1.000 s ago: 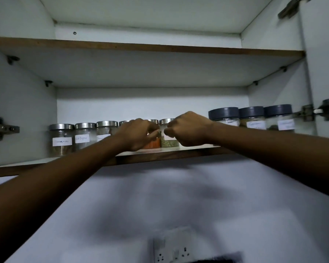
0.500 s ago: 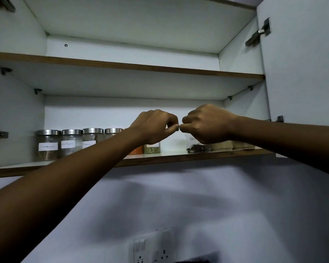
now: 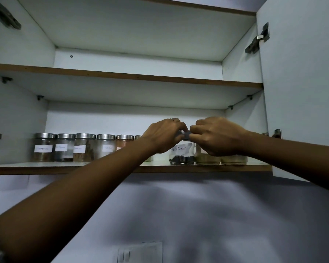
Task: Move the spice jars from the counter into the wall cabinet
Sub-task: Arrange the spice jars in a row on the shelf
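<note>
On the lower shelf (image 3: 46, 168) of the open wall cabinet stands a clear jar with a dark lid, labelled black pepper (image 3: 182, 153). My left hand (image 3: 164, 138) and my right hand (image 3: 219, 138) meet over it, fingertips pinching its lid from either side. Two more jars of pale spice (image 3: 207, 159) stand right of it, their tops hidden by my right hand. A row of several steel-lidded jars (image 3: 84, 147) with white labels lines the shelf's left half.
The cabinet door (image 3: 302, 92) stands open on the right, with hinges (image 3: 257, 39) along its inner edge. An upper shelf (image 3: 137, 77) runs across above the jars. Below the cabinet is a bare wall with a switch plate (image 3: 141, 252).
Both hands have moved right along the shelf, from the steel-lidded jars to the black pepper jar's lid. The view has tilted up and shifted, showing more of the cabinet.
</note>
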A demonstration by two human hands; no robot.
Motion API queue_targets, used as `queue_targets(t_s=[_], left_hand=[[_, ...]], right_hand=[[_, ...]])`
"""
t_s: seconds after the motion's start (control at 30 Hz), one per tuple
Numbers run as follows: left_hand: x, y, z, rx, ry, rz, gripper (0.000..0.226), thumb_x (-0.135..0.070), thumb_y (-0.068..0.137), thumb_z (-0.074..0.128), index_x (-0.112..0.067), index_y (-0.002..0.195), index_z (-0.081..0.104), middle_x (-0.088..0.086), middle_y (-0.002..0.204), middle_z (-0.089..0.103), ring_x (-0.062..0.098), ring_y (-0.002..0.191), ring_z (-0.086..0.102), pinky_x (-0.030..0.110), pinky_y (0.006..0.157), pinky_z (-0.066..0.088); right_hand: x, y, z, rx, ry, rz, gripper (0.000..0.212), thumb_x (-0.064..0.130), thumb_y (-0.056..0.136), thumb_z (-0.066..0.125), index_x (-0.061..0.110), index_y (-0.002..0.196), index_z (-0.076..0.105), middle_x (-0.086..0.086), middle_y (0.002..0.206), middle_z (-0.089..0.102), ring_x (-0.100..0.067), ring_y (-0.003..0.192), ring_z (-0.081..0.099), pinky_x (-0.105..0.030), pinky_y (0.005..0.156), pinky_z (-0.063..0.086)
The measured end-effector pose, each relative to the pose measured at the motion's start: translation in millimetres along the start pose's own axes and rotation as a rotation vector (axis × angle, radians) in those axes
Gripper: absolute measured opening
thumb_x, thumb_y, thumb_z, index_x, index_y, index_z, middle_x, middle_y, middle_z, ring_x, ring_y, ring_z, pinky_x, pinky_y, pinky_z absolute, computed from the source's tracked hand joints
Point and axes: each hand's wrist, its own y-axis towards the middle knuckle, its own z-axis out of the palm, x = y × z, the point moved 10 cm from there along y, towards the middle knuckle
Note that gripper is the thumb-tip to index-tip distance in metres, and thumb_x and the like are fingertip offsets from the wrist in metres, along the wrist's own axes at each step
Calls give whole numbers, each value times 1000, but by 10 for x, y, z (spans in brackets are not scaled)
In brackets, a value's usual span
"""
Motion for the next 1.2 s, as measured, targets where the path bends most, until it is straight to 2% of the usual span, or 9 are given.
queue_targets(t_s=[0.1,0.17,0.27,0.37,0.43,0.6,0.8,1.0,1.2], left_hand=[[1,70,198,93,9,-58,29,-27,97,43,-21,123,54,4,125,57,26,110,55,38,79,47],[33,101,296,130,7,-96,30,-27,98,42,-20,125,52,6,127,56,27,113,54,39,84,48],[76,123,399,161,4,-125,36,-26,98,41,-17,133,46,9,132,53,28,119,51,42,90,47],[97,144,430,146,13,-126,38,-23,98,43,-16,135,44,8,133,51,28,118,51,43,90,47],[109,162,425,121,3,-125,36,-22,97,45,-16,133,47,8,130,53,28,116,52,43,89,48],[147,209,401,29,-69,-144,34,-21,94,50,-16,128,53,8,124,54,27,111,54,33,80,42],[187,252,386,-16,-102,-162,33,-20,93,55,-17,126,57,8,120,56,27,107,55,34,82,45],[326,243,400,-17,-43,-142,30,-22,93,54,-19,122,61,6,119,58,27,107,55,31,78,42],[600,202,512,21,-77,-180,31,-13,93,54,-18,122,62,6,120,60,28,109,55,34,85,44]], right_hand=[[-238,-153,259,125,-31,196,31,13,72,61,5,102,57,-14,94,61,-26,72,55,-37,55,46],[-374,-268,434,192,13,320,41,20,79,50,9,119,50,-12,119,54,-27,92,53,-37,71,46],[-509,-428,660,250,176,492,60,24,82,50,14,138,33,-9,144,36,-27,117,45,-36,89,43],[-540,-577,923,351,350,644,69,25,85,52,16,145,21,-6,155,20,-26,134,31,-38,106,32],[-508,-630,1046,388,427,696,70,27,86,52,16,146,19,-5,155,20,-26,137,27,-36,110,26],[-552,-650,1139,343,465,797,69,21,84,55,13,145,23,-8,148,31,-27,131,33,-35,107,31],[-677,-681,1251,309,547,965,60,8,78,64,9,133,39,-11,135,32,-31,120,36,-36,93,40],[-786,-688,1279,179,644,951,55,-2,72,64,12,123,49,-7,124,42,-27,114,41,-35,90,43],[-712,-551,1377,102,716,916,57,-3,72,60,14,126,48,-5,123,43,-26,115,44,-41,96,44]])
